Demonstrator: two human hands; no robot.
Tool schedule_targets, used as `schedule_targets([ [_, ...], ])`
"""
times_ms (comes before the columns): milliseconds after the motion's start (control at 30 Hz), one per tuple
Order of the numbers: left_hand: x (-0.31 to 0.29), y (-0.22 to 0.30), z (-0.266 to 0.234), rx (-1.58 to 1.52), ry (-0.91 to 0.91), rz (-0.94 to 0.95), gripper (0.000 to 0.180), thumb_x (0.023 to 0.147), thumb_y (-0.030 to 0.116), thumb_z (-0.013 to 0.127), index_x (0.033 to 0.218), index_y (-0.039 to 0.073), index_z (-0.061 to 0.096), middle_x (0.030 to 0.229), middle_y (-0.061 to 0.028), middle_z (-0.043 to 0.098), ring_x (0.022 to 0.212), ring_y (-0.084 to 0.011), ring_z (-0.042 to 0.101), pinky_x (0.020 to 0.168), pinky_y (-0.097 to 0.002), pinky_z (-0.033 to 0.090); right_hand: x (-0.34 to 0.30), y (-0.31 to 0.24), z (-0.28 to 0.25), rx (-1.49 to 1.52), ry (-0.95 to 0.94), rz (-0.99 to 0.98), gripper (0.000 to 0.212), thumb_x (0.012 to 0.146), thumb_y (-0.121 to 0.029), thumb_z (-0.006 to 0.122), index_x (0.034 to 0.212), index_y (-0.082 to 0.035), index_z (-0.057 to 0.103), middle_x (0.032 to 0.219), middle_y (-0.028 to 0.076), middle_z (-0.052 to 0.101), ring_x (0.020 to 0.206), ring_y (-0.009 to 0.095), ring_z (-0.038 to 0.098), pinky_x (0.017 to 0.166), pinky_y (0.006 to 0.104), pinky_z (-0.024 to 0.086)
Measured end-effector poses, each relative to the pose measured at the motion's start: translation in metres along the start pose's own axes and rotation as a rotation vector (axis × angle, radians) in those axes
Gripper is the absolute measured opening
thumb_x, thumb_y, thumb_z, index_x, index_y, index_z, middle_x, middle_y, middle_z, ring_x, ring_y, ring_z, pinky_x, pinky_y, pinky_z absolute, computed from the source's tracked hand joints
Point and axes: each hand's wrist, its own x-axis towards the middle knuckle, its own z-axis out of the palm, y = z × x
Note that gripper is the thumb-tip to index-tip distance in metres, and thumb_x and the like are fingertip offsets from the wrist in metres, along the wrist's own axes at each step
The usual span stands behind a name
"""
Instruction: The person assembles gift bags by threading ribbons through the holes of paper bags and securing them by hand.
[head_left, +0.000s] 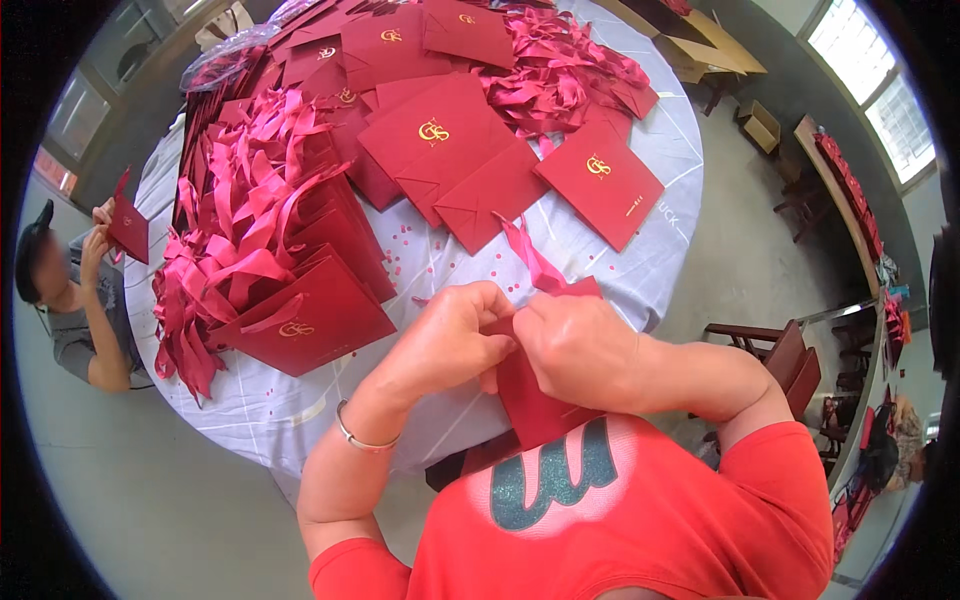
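Note:
A dark red paper gift bag [543,408] hangs between my hands at the near edge of the table, close to my body. My left hand [455,335] is closed, thumb and fingertips pinched at the bag's upper left edge. Curled into a fist against the bag's upper part is my right hand [585,345]; what its fingertips pinch is hidden. A pink ribbon [532,257] sticks up beyond my hands, over the tablecloth. Left of my left hand stand upright bags [300,318] in a row, with pink ribbon handles [245,225] heaped on top.
Flat red bags [440,135] and loose pink ribbons [560,85] cover the far part of the round, white-clothed table [665,225]. Small red paper dots lie on the cloth. At the left a person [75,300] holds another bag. A wooden chair [790,365] stands at right.

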Motion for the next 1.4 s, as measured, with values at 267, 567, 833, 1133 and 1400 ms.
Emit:
schedule_targets([
  [267,-0.003,-0.001,-0.003,0.036,-0.042,-0.028,0.016,0.084,-0.003,0.060,0.100,-0.002,0.055,0.092,-0.0094,0.068,0.054,-0.0138,0.064,0.046,-0.0234,0.044,0.015,0.013,-0.008,0.312,-0.093,0.188,0.009,0.074,-0.010,0.065,0.076,-0.002,0.064,0.076,0.017,0.064,0.071,0.036,0.064,0.064,0.0436,0.051],
  [567,-0.007,0.006,0.014,0.277,0.153,0.157,0.015,0.080,0.001,0.066,0.092,-0.005,0.059,0.071,-0.0084,0.067,0.053,-0.0105,0.064,0.047,-0.0250,0.046,0.039,0.058,-0.033,0.753,-0.464,0.322,0.019,0.083,-0.013,0.063,0.097,-0.001,0.066,0.084,0.009,0.068,0.076,0.017,0.063,0.067,0.0303,0.050],
  [833,-0.013,0.007,0.030,0.377,0.249,0.203,0.019,0.080,0.002,0.068,0.085,-0.002,0.051,0.067,-0.0148,0.067,0.052,-0.0178,0.066,0.046,-0.0302,0.049,0.065,0.076,-0.013,1.056,-0.967,0.389,0.018,0.075,-0.015,0.070,0.092,-0.009,0.067,0.061,-0.002,0.050,0.047,0.006,0.039,0.042,0.0244,0.027],
  [1133,-0.016,0.004,0.035,0.438,0.136,0.260,0.014,0.081,0.003,0.068,0.093,0.002,0.060,0.068,-0.0125,0.067,0.054,-0.0172,0.067,0.049,-0.0296,0.050,0.051,0.071,0.003,1.139,-0.884,0.610,0.031,0.062,-0.007,0.078,0.090,-0.007,0.065,0.062,-0.001,0.053,0.048,0.008,0.043,0.042,0.0249,0.029],
  [1400,-0.003,-0.010,0.022,0.646,0.093,0.495,0.016,0.081,-0.002,0.068,0.097,-0.001,0.068,0.073,-0.0055,0.068,0.051,-0.0084,0.063,0.047,-0.0226,0.047,0.035,0.061,0.008,1.132,-0.450,0.634,0.032,0.062,-0.001,0.076,0.090,-0.002,0.061,0.062,0.003,0.055,0.052,0.011,0.050,0.044,0.0256,0.037],
])
